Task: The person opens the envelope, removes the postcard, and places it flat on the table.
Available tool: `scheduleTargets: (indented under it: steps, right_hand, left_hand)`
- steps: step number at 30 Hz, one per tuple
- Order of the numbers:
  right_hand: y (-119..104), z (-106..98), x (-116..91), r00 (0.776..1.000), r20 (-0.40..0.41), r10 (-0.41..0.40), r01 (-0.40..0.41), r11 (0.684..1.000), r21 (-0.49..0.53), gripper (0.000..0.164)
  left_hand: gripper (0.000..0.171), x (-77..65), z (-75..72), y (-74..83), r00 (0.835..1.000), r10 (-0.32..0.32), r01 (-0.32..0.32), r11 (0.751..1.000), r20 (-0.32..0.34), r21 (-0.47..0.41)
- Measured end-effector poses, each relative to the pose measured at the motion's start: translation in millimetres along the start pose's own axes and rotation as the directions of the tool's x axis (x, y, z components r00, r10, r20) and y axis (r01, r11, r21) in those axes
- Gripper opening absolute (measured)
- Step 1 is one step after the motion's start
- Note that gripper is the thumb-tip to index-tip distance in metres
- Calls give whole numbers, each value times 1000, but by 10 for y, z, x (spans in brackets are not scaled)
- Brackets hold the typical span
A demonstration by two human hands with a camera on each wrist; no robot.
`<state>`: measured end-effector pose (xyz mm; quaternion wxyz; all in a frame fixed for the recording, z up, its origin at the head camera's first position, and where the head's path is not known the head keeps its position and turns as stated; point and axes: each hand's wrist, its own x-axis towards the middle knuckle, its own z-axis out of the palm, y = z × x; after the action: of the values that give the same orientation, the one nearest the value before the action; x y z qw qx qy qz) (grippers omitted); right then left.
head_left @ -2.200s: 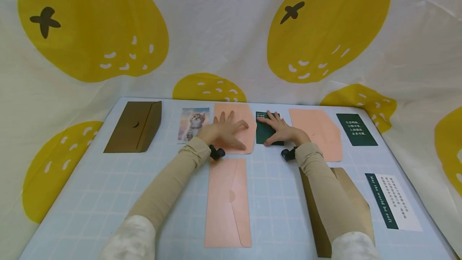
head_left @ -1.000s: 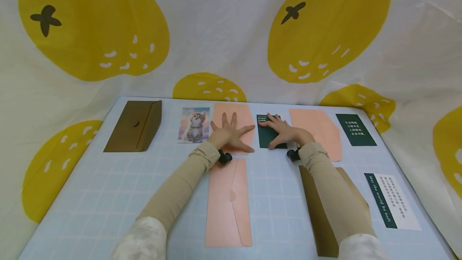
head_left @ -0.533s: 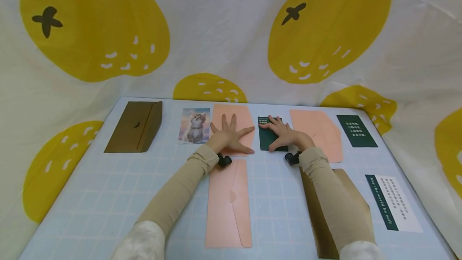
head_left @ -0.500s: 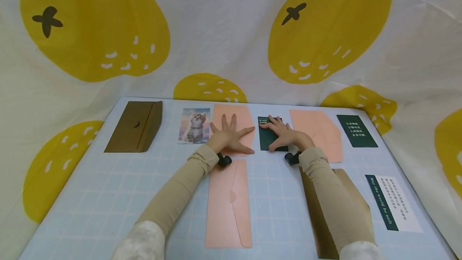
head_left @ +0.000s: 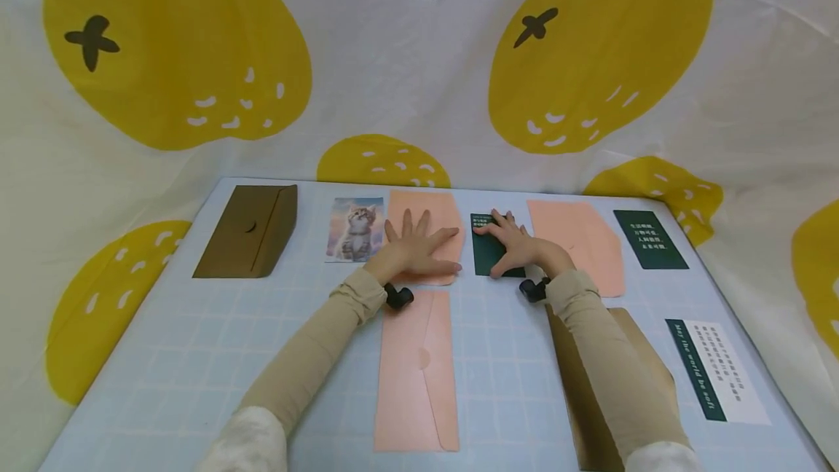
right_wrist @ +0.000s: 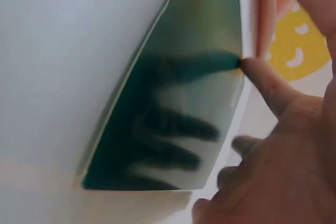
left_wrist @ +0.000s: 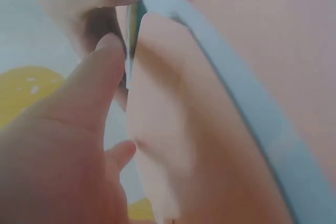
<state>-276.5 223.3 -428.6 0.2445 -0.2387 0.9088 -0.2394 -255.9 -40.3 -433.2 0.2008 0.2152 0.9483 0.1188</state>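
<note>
My left hand (head_left: 419, 248) is spread wide, fingers apart, over a pink envelope (head_left: 440, 201) at the back middle of the table. In the left wrist view this pink envelope (left_wrist: 163, 98) lies below the thumb and fingers. My right hand (head_left: 518, 245) reaches over a dark green card (head_left: 485, 257) printed with white text, its fingers spread and the thumb at the near edge. From the right wrist, one fingertip touches the edge of the green card (right_wrist: 210, 93), and finger-shaped reflections show on its surface. Part of the card is covered by the hand.
A kitten picture card (head_left: 355, 230) and a brown envelope (head_left: 242, 231) lie to the left. Another pink envelope (head_left: 419, 384) sits nearer. On the right are a third pink envelope (head_left: 580, 235), a green card (head_left: 651, 239), a brown envelope (head_left: 578, 392) and a white-and-green card (head_left: 717, 370).
The green card has slid slightly toward me under the right hand. My left hand went a little right over the pink envelope, then shifted slightly back left, still spread.
</note>
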Motion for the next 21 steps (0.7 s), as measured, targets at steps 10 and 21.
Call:
scheduleTargets:
  steps: [10,21]
  right_hand:
    - [-352,-55,-265,993,-60,-97,99,994,41,81]
    - [-875,527,-631,941,63,-333,337,938,-75,77]
  left_hand:
    - [63,-321,-112,-513,987,13,-18,999,-161,-35]
    - [61,-595,12,-1053,989,-80,77,997,-126,-32]
